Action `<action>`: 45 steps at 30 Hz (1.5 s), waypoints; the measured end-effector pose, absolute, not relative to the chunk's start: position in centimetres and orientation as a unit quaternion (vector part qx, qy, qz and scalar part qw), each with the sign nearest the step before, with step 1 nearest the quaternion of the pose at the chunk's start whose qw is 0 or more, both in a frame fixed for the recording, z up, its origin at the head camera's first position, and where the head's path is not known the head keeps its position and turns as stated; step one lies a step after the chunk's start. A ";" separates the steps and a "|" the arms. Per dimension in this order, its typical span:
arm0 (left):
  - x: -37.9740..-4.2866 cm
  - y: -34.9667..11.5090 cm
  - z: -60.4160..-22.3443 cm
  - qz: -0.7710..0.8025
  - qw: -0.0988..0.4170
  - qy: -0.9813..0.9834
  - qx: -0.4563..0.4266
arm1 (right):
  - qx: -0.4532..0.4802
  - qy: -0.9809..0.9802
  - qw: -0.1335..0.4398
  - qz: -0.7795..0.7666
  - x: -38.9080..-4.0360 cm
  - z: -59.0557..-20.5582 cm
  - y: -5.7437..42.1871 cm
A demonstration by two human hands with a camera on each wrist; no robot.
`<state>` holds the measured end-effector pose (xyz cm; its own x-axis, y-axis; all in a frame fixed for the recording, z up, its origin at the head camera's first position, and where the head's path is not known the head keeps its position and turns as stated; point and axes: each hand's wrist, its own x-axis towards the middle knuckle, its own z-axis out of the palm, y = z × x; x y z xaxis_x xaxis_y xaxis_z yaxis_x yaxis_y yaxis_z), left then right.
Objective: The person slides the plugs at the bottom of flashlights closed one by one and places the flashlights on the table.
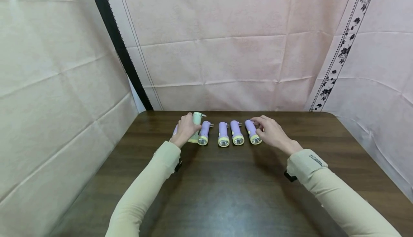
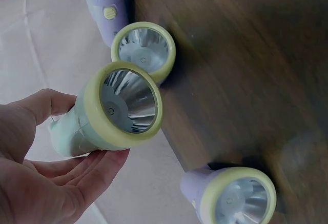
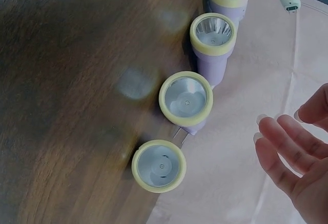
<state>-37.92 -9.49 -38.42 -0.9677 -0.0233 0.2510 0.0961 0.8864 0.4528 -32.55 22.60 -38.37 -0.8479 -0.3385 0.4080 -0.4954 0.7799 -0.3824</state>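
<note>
We look down across a brown table (image 1: 226, 186), taking twelve o'clock as straight ahead; nearest us, two pale sleeves, the left sleeve (image 1: 142, 194) and the right sleeve (image 1: 338, 190), reach in from seven and five o'clock; beyond them, the left hand (image 1: 185, 128) grips a mint torch (image 2: 110, 112), thumb on one side, fingers on the other; the torch sits at three o'clock from that hand, its lens facing our side, its tail leaning a little toward one.

The right hand (image 1: 273, 131) holds nothing, its fingers loosely bent; it is the nearer hand to the rightmost purple torch (image 1: 251, 131), at nine o'clock from it, long axis running from eleven at the tail to five at the lens; the right wrist view shows a gap between fingertips and lens.

Three more purple torches (image 1: 223, 134) lie between the hands, lenses toward us; the leftmost of these is just beside the mint torch at three o'clock, leaving little room there, though we cannot tell whether they touch; another purple torch (image 1: 175, 129) is mostly hidden behind the left hand; farthest, at twelve, hangs a pale cloth (image 1: 238, 61).
</note>
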 end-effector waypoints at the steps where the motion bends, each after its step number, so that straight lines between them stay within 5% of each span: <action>1: -37.9 -9.4 -38.4 -0.235 0.127 -0.963 -0.021 | 0.224 -0.930 0.159 0.245 -32.6 -38.4 22.6; 23: -36.9 -6.2 -38.6 -0.255 0.101 -0.960 -0.060 | 0.231 -0.930 0.142 0.249 -32.4 -38.5 21.3; 45: -35.6 -3.2 -38.9 -0.252 0.107 -0.954 -0.122 | 0.272 -0.913 0.186 0.239 -32.7 -39.0 19.8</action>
<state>-35.57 -3.25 -38.89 -0.9472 0.1796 0.2658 0.2876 0.8426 0.4554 -32.66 19.80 -38.98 -0.7833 -0.4073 0.4697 -0.5853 0.7378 -0.3362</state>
